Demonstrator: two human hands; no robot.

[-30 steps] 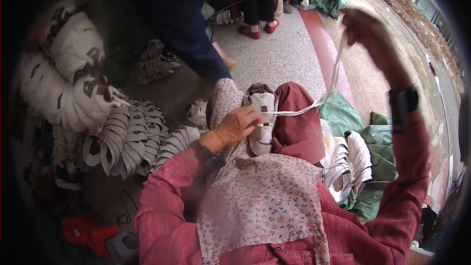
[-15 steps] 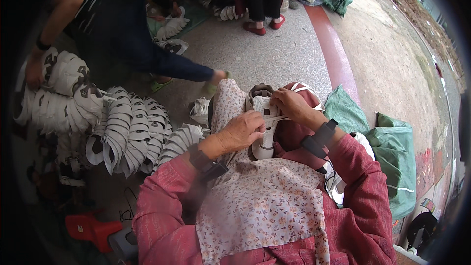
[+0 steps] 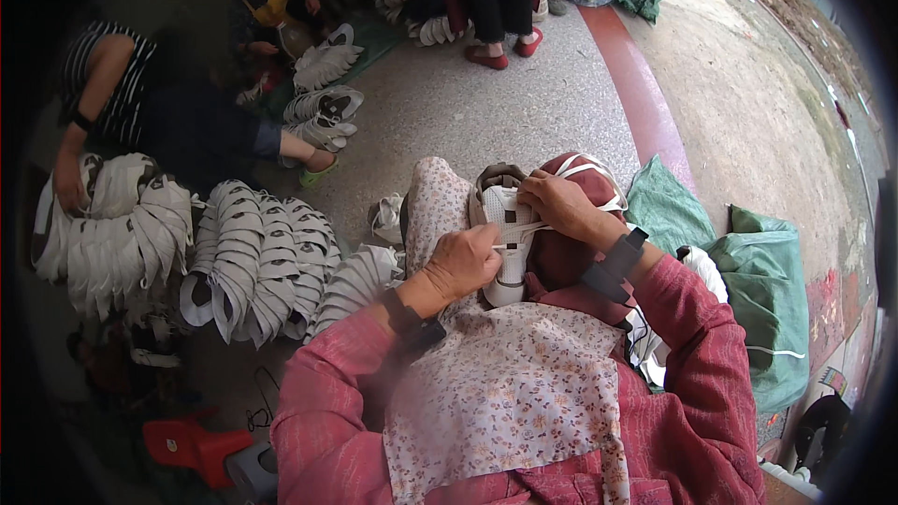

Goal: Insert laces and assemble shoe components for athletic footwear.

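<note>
On my lap lies a white and grey-brown shoe (image 3: 511,271), its toe toward me and its dark-lined opening away from me. My left hand (image 3: 462,264) is closed at the shoe's left side, pinching a white shoelace (image 3: 513,246) that runs across the front of the shoe. At the shoe's upper right edge, near the tongue, my right hand (image 3: 559,206) has its fingers bent and pressed together on the shoe. Its fingertips are partly hidden. Loose white laces (image 3: 589,166) lie over my maroon-covered right knee, just beyond this hand.
Stacks of nested white shoe uppers (image 3: 267,252) stand to my left. Beside them a person in a striped top (image 3: 112,65) reaches into one stack. Green sacks (image 3: 762,309) lie at my right, a red plastic stool (image 3: 192,446) at lower left. Someone in red shoes (image 3: 488,57) stands ahead.
My left hand has shifted slightly and now draws the lace out to the left. My right hand stays at the shoe. The person at left has pulled a leg back and moved left.
</note>
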